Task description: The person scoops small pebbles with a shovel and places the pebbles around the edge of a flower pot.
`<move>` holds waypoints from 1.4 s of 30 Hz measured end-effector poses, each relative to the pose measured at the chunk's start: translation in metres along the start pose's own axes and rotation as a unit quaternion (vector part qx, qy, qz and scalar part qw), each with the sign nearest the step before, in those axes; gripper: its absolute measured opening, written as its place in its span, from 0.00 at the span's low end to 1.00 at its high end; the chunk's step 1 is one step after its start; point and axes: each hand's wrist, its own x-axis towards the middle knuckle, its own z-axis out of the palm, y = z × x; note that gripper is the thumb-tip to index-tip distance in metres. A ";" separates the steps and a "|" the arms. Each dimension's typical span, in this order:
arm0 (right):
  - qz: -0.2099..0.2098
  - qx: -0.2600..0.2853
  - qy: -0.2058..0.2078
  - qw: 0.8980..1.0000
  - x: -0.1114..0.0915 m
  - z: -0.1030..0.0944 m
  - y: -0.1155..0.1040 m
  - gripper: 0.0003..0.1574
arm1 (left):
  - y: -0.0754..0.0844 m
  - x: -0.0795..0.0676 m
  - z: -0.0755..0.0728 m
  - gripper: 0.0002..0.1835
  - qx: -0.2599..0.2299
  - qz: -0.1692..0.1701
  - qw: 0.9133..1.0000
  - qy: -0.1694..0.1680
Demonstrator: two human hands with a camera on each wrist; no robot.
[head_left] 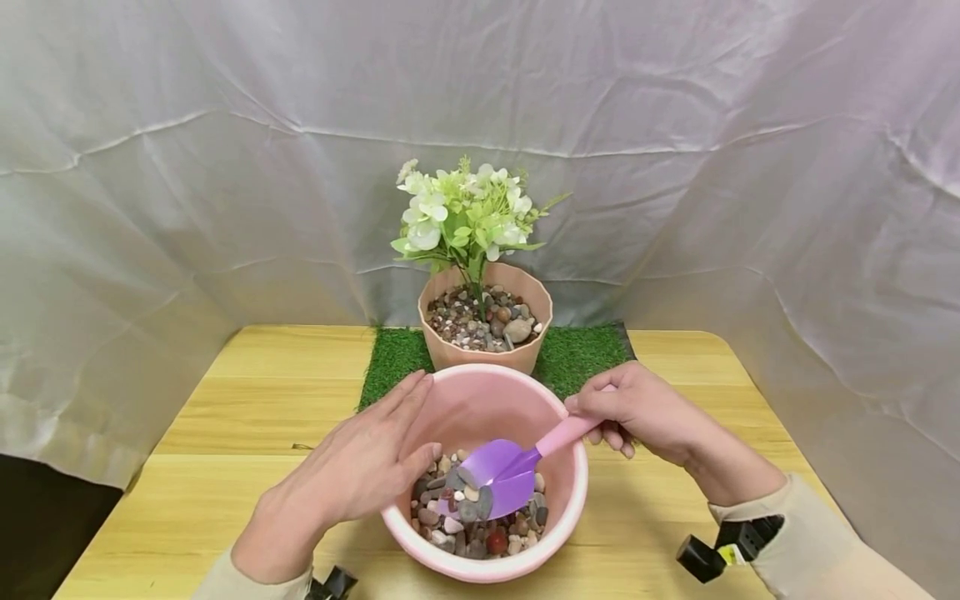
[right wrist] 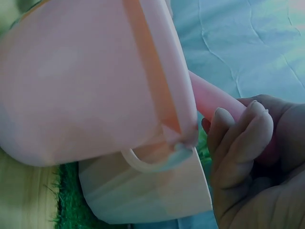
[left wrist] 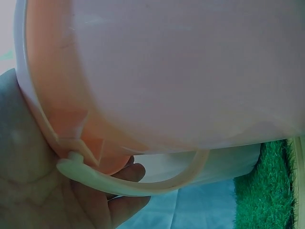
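A pink bucket (head_left: 581, 492) with a pale rim stands at the front of the table, partly filled with mixed pebbles (head_left: 442, 533). My left hand (head_left: 360, 458) holds its left rim, thumb inside and fingers along the outside, near the white bail handle (left wrist: 138, 186). At the right rim, my right hand (head_left: 637, 408) grips the pink handle of a toy shovel (head_left: 510, 475). The purple blade lies low inside the bucket, with several grey and brown stones on it. In the right wrist view, the fingers curl around the shovel handle (right wrist: 219, 98).
Behind the bucket, a peach flowerpot (head_left: 483, 358) holds small stones and a white-flowered plant (head_left: 465, 212). It stands on a green artificial-grass mat (head_left: 588, 358). Grey cloth (head_left: 300, 208) hangs behind and beside the wooden table (head_left: 262, 400).
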 end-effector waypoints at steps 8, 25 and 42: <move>-0.002 0.003 0.029 1.000 -0.008 -0.016 -0.002 0.17 | 0.001 0.000 0.000 0.44 -0.007 -0.006 1.000 -0.002; -0.019 0.096 0.135 0.986 -0.018 -0.058 -0.029 0.16 | 0.000 -0.001 0.002 0.44 -0.019 -0.008 1.000 0.000; -0.023 0.041 0.278 0.959 0.026 -0.084 -0.038 0.14 | -0.001 -0.002 0.002 0.43 -0.026 0.000 1.000 0.006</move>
